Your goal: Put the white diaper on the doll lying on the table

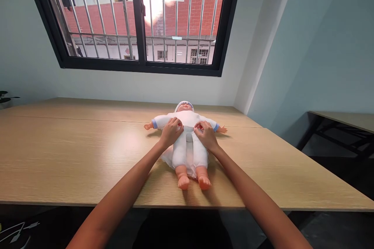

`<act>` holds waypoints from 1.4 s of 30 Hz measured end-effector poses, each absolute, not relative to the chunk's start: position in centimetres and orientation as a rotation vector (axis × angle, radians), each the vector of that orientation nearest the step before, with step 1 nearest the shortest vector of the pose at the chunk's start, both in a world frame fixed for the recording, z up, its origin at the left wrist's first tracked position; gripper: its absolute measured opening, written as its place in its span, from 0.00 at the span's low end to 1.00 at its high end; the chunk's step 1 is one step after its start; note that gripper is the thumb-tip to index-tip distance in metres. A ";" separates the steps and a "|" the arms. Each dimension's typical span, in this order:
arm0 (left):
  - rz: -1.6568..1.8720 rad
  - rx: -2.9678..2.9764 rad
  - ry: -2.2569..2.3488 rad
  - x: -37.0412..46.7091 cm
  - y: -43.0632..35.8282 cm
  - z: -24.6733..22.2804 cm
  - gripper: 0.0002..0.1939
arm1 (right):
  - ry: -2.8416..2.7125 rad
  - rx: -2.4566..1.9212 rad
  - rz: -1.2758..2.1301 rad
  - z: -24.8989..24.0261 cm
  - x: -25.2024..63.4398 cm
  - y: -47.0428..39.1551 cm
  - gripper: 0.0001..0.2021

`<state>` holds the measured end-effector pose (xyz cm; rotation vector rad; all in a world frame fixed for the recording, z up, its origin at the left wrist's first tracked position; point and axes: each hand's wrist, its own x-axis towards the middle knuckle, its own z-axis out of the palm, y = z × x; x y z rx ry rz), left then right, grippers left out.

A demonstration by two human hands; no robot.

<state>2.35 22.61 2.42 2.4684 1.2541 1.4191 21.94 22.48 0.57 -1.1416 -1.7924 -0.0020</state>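
A baby doll (188, 120) lies on its back on the wooden table, head toward the window and bare feet toward me. It wears a white long-sleeved top with blue cuffs, white trousers (179, 151) and a white cap (176, 107) with dark lettering. My left hand (172, 131) is closed in a pinch on the trousers' waist, at the left of the picture. At the other side of the waist, my right hand (205, 134) pinches the cloth likewise. Beneath the doll's legs spreads a thin, pale pinkish sheet (167, 158), partly hidden; its material is unclear.
The wooden table (87, 155) reaches back to the wall below a barred window (140, 64). A second table (344, 118) stands at the right. Plant leaves (8, 97) show at the far left, and white cables (20, 230) lie below the front edge.
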 end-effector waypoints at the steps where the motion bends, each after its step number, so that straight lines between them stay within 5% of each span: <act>1: 1.419 2.467 1.253 2.3 22.6 2.4 0.08 | -1.792 -1.142 0.000 0.6 21.9 22.5 0.03; 28: 1.421 2.401 1.255 2.3 22.7 2.4 0.09 | -1.660 -1.144 0.115 0.3 21.7 22.2 0.06; 37: 1.448 2.185 1.289 2.1 23.7 1.3 0.08 | -1.539 -1.294 0.273 0.1 21.7 22.1 0.16; 42: 1.374 2.030 1.228 1.7 23.6 1.1 0.15 | -1.573 -1.315 0.431 0.1 22.0 21.9 0.28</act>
